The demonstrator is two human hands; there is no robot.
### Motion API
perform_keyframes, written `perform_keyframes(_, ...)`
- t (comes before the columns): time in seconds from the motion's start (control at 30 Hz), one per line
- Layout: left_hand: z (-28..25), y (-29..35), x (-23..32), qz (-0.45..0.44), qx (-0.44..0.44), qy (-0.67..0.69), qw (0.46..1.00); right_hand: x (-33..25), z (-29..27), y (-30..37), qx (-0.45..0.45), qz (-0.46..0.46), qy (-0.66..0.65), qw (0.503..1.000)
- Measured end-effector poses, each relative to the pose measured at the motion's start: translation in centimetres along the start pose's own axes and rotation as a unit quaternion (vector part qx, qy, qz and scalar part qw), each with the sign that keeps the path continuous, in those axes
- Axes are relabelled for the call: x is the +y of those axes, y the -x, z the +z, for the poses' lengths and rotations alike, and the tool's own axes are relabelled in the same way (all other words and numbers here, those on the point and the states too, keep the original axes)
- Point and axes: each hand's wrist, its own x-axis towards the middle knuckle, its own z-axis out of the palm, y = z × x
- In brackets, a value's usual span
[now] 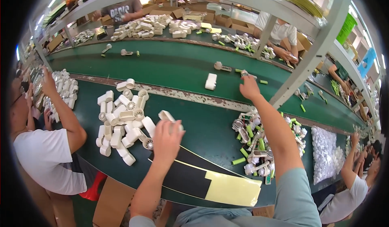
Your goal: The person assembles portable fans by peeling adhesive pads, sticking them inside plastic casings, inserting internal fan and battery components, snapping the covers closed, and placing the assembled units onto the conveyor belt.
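Observation:
My left hand (165, 140) is curled over a white plastic housing (165, 115) at the right edge of a heap of similar housings (125, 115), some with round slotted vents. Stretched out over the green conveyor belt (178, 72), my right hand (249, 88) has its fingers bent around a small white-and-grey fan part (252, 76); the fingertips partly hide it. A loose white housing (210, 81) and a fan assembly (222, 66) lie on the belt to its left. Under my right forearm is a pile of fan assemblies with green cylindrical cells (259, 146).
A black and pale-yellow sheet (227, 188) lies at the table's front edge. At right sits a clear bag of small white parts (324, 154). A metal post (310, 51) slants up near my right arm. Co-workers sit at left (48, 154), right and across the belt.

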Motion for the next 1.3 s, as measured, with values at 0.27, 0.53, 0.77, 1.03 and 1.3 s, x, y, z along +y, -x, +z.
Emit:
perform_keyframes(0.27,1.0,1.9,3.6,0.176,-0.055,0.158,0.97,5.3,5.8,-4.4,-0.006,-0.077,0.044,0.996)
perform_keyframes(0.53,0.3,2.9,0.9,0.144,-0.181,0.152,0.961,4.9,5.4,-4.3,-0.062,-0.058,0.074,0.994)
perform_keyframes(0.77,-0.1,1.7,2.4,-0.105,-0.136,0.414,0.894,-6.6,-7.2,5.9,-0.113,-0.036,-0.386,0.915)
perform_keyframes(1.03,1.1,2.4,4.9,-0.225,-0.399,0.783,0.421,-19.9,-13.5,25.3,-0.282,0.01,-0.657,0.7)
perform_keyframes(1.3,1.5,4.7,5.8,-0.203,-0.455,0.821,0.278,-20.7,-10.3,29.0,-0.061,-0.066,-0.557,0.825)
